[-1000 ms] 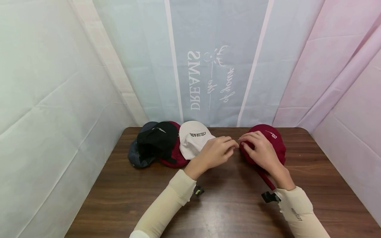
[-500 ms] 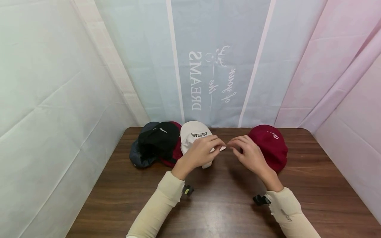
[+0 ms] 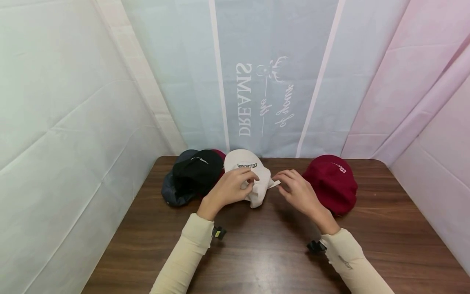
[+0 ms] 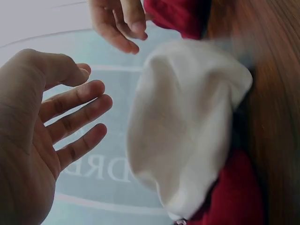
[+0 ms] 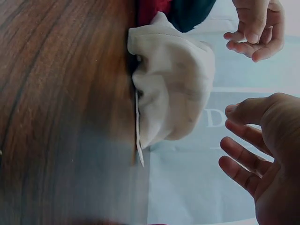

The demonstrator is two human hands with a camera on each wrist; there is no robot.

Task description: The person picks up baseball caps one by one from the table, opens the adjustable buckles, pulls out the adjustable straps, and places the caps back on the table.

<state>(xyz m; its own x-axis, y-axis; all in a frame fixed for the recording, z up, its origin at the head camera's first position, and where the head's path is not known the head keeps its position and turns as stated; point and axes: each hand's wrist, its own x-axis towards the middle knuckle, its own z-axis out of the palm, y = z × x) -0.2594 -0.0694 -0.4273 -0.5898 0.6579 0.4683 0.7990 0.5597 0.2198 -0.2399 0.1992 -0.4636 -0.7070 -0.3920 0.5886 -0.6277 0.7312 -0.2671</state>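
Note:
A white cap (image 3: 240, 157) lettered COLORADO lies near the table's far edge. Over its left part hovers my left hand (image 3: 228, 188), fingers loosely bent. In the left wrist view air shows between that hand (image 4: 56, 112) and the cap (image 4: 183, 112). Just right of the cap my right hand (image 3: 301, 194) hangs with relaxed fingers, close to a thin white edge sticking out from it. The right wrist view shows this hand (image 5: 262, 150) apart from the cap (image 5: 176, 84). Neither hand holds anything. A dark red cap (image 3: 332, 183) sits right of my right hand.
Left of the white cap, a black cap (image 3: 196, 171) overlaps a navy cap (image 3: 172, 190). Part of another dark red cap (image 3: 219, 153) shows behind them. Fabric walls enclose the brown wooden table (image 3: 253, 253) at the back and sides.
Both hands have moved left. My right hand has left the right-hand red cap and come beside the white one. My left hand has shifted from the white cap's right edge to over it.

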